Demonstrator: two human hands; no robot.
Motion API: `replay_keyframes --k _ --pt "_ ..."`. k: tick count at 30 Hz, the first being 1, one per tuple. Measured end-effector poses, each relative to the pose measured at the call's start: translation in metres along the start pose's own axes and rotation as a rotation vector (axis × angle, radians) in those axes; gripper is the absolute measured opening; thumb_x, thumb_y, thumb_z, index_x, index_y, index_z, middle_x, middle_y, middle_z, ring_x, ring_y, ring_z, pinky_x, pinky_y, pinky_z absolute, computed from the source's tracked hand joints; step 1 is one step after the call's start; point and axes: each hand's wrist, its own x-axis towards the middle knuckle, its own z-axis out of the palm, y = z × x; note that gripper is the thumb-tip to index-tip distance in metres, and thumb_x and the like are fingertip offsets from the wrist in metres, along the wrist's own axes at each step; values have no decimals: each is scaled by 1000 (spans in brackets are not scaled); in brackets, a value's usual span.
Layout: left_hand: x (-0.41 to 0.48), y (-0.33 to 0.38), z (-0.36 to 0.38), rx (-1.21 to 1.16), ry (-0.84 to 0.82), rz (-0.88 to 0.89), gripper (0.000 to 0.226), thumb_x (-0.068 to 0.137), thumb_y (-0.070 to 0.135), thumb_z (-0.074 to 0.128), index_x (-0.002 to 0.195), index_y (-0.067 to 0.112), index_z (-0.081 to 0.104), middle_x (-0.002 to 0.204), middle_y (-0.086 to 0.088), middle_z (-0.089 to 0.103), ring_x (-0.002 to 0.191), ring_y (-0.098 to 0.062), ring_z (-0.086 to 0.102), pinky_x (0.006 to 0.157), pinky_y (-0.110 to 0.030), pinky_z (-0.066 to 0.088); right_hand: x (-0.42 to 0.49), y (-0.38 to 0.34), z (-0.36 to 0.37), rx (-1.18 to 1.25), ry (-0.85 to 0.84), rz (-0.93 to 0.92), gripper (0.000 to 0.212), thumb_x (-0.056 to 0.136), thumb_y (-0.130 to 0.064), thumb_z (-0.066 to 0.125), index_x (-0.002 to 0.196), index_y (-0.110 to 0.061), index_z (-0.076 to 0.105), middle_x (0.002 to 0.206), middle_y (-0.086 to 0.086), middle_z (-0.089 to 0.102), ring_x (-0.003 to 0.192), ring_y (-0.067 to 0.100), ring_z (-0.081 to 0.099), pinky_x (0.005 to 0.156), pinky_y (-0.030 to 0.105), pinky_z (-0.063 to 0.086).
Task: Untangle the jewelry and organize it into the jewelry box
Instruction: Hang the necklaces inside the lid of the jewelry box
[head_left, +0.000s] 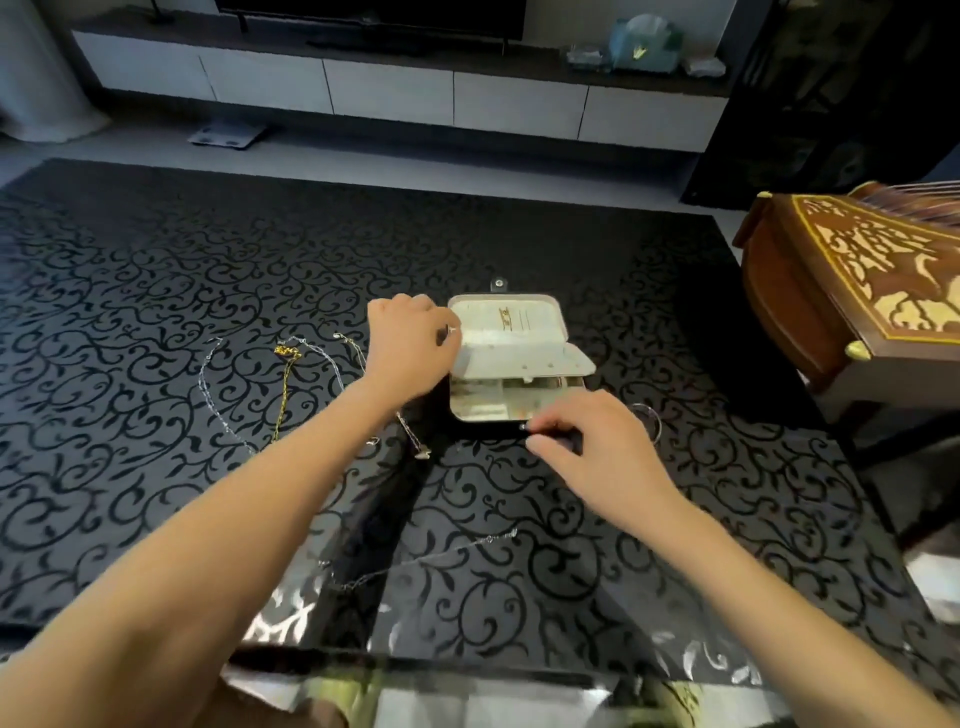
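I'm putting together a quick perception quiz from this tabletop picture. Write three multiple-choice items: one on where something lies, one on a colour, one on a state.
1. Where does the gold chain lie?
A. On the table, left of the jewelry box
B. Inside the jewelry box
C. Draped over the box's lid

2. What colour is the lining of the jewelry box?
A. Red
B. Blue
C. Cream

3. What state is the box's lid in?
A. Shut and snapped
B. Open, tipped back away from the person
C. Taken off and set aside

Answers:
1 A: the gold chain lies stretched out on the black patterned table, well to the left of the box.
2 C: the inside of the lid and the inner flap both show a pale cream.
3 B: the lid stands back with its snap tab at the far edge, so the compartments are in view.
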Motion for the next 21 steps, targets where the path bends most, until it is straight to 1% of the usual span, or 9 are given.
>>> replay_keyframes --k 1,3,5,7,9,13,16,18,21 --pt "-12 -3 -11 -26 16 -16 28 84 35 47 91 26 73 79 3 63 81 -22 56 70 -31 23 -10 -2 5 9 -43 -2 13 89 -31 61 98 -26 69 97 -12 63 91 2 47 82 15 33" --pt "-45 -8 -33 -89 -21 -61 23 82 33 52 85 24 73 78 2 64 80 -23 59 71 -33 30 -28 -7 18 8 -120 3 14 90 -31 59 98 -26 69 97 -11 63 93 7 50 86 19 37" --pt "-82 -14 -53 -149 -170 -129 14 83 30 59 81 23 71 78 3 63 82 -21 60 77 -35 39 -41 -12 33 -2 -170 15 15 91 -32 58 99 -26 69 98 -9 62 96 11 50 91 25 38" --pt "-121 -24 -68 -208 -345 -209 6 83 26 66 78 24 68 80 5 62 81 -17 59 84 -36 43 -51 -16 47 13 -187 19 14 90 -33 59 98 -26 69 97 -9 62 97 12 50 93 27 37" --pt "-156 -34 -83 -234 -433 -276 7 82 26 69 76 26 67 79 9 63 78 -13 58 82 -32 45 -59 -25 59 46 -184 16 13 90 -33 59 96 -26 68 95 -10 61 96 11 49 93 28 36" --pt "-200 -48 -92 -224 -480 -291 9 80 24 71 74 25 65 72 14 57 74 -10 57 73 -28 46 -61 -48 84 97 -169 -35 13 90 -34 59 95 -26 68 87 -15 54 90 9 46 91 26 35" --pt "-210 -52 -86 -170 -472 -224 4 81 20 70 84 20 68 77 11 52 81 -16 57 75 -31 46 -56 -62 101 99 -160 -51 14 90 -35 58 97 -26 67 87 -15 53 88 8 44 91 25 34" --pt "-213 -56 -84 -145 -458 -235 7 84 19 67 90 17 68 82 8 51 85 -19 56 76 -32 44 -54 -70 110 97 -153 -50 15 90 -34 58 98 -25 67 90 -12 57 91 11 46 91 25 34" --pt "-215 -58 -81 -167 -428 -242 8 87 21 63 92 17 68 82 8 48 82 -14 51 73 -26 39 -55 -79 120 95 -141 -50 16 90 -36 58 100 -26 67 92 -11 58 95 12 48 89 24 31"
